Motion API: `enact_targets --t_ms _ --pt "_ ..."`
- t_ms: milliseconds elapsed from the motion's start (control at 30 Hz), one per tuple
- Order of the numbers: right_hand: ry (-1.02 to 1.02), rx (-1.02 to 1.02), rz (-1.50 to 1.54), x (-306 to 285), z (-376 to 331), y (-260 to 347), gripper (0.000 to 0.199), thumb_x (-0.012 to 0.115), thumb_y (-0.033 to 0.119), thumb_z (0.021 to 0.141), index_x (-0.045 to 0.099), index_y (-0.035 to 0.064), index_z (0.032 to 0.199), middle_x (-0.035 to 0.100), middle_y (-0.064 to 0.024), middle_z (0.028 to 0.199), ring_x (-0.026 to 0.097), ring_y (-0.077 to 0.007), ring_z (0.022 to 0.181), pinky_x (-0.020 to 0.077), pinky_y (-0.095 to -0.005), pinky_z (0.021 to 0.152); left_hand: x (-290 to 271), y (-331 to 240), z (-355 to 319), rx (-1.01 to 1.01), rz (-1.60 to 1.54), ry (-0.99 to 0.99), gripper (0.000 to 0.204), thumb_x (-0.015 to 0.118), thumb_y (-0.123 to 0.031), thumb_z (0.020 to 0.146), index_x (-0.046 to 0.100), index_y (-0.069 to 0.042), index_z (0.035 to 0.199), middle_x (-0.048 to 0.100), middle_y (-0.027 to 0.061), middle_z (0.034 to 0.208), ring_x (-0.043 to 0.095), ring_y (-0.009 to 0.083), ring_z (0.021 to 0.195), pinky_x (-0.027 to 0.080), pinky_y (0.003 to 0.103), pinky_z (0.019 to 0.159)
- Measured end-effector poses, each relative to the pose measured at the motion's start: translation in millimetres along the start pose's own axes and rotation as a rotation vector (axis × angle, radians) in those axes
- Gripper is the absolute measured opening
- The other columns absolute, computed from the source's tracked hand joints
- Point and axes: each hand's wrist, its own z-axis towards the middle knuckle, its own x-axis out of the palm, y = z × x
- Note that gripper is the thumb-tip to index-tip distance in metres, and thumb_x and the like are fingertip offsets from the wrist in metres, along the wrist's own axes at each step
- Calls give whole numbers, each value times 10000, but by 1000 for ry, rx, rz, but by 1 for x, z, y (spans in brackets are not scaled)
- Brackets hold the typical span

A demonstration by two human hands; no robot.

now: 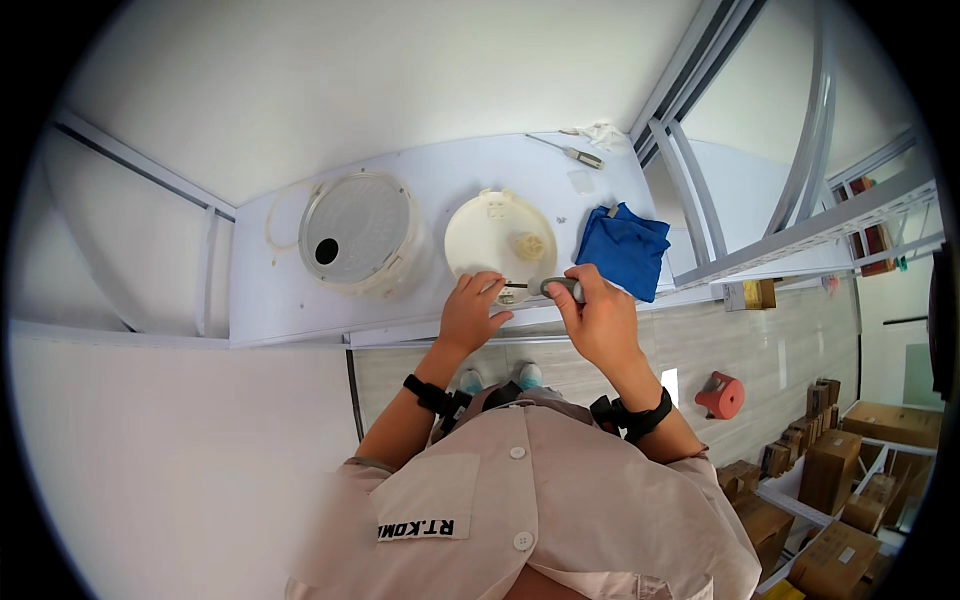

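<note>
A shallow round cream plastic cover [470, 238] lies on the white table, with a small translucent yellowish part [529, 246] inside it. My right hand [603, 322] is closed around the grey handle of a screwdriver [561, 290]. Its dark shaft points left across the cover's near edge. At the near left rim of that cover is my left hand [469, 312], fingers stretched toward the screwdriver's tip and thumb held apart. What the tip meets is hidden by the fingers.
Left on the table stands a round tub with a grey lid [365, 225]. A blue cloth [622, 250] lies at the right, with another screwdriver [580, 156] behind it. Metal frames [690, 190] border the table. A red roll [722, 396] and cardboard boxes [832, 470] are on the right.
</note>
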Motion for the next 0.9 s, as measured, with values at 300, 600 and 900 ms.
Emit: enact_targets --t_ms 300,600,900 --pt "-21 -27 -12 2 2 5 295 770 308 976 643 51 1046 716 -119 727 700 -314 606 516 -401 532 1 -1 5 -11 15 38 582 893 -251 760 721 -15 1265 630 56 1325 579 318 1124 529 416 975" --pt "42 -82 -58 -4 12 10 315 751 340 978 632 52 1023 698 -125 685 692 -322 588 513 -405 512 5 2 5 -8 -8 31 575 888 -250 767 722 -12 1263 638 59 1307 580 318 1127 527 416 981" --pt "79 -61 -137 0 18 14 359 754 390 983 664 43 989 667 -111 636 674 -318 565 487 -415 500 6 0 11 11 7 35 531 879 -231 742 738 -19 1208 637 22 1284 590 291 1134 550 420 960"
